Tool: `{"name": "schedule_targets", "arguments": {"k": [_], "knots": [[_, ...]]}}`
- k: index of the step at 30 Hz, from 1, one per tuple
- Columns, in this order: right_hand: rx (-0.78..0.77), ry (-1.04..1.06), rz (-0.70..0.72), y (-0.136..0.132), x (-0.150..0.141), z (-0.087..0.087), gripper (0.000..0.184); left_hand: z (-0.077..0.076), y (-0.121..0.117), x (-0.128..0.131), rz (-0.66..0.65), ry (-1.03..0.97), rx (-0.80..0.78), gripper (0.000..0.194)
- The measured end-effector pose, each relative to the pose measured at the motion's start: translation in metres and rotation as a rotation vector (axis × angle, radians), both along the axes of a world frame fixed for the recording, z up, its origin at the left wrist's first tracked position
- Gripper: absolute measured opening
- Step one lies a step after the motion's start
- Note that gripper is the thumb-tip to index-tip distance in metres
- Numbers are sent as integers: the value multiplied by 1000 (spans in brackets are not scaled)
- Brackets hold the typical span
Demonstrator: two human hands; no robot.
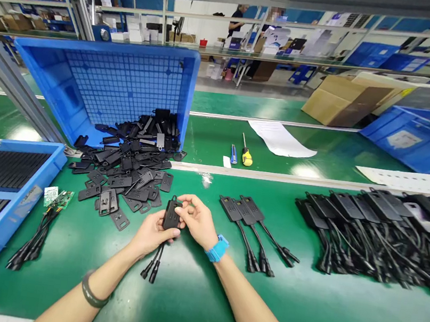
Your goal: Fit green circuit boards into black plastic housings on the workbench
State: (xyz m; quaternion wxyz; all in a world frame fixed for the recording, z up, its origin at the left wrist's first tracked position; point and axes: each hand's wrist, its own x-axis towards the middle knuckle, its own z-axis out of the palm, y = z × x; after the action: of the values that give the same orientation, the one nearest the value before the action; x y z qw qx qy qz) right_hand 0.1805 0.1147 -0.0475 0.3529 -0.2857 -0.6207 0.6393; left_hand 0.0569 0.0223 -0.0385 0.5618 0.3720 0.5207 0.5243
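Observation:
Between my two hands is a black plastic controller box, held upright over the green bench, its two short connector cables hanging below. My left hand grips its lower left side, thumb across the bottom. The fingers of my right hand close on its upper right, the thumb pressing the face. To the right lie a few similar boxes with cables. Left of my hands, loose black plastic covers spread out in a pile. Green circuit boards with cables rest further left.
A tipped blue crate spills black parts. A blue tray of black strips stands at left. Many finished-looking boxes with cables are heaped at right. Behind the rail lie a yellow screwdriver, a blue cutter knife and paper.

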Motion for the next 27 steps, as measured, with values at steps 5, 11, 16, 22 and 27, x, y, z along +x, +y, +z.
{"name": "schedule_targets", "arguments": {"k": [5, 11, 16, 22, 27], "knots": [[-165, -16, 118, 1, -2, -2, 42, 0, -1, 0, -8, 109, 15, 41], [-147, -87, 136, 0, -5, -5, 41, -9, -4, -1, -10, 143, -15, 48], [261, -241, -48, -14, -12, 1, 41, -11, 1, 0, 48, -58, 58, 67], [819, -703, -86, -9, 2, 3, 52, -10, -7, 3, -76, 77, 116, 106], [987, -1183, -204, 24, 44, -17, 32, 24, -33, -30, 64, 826, 96, 73]]}}
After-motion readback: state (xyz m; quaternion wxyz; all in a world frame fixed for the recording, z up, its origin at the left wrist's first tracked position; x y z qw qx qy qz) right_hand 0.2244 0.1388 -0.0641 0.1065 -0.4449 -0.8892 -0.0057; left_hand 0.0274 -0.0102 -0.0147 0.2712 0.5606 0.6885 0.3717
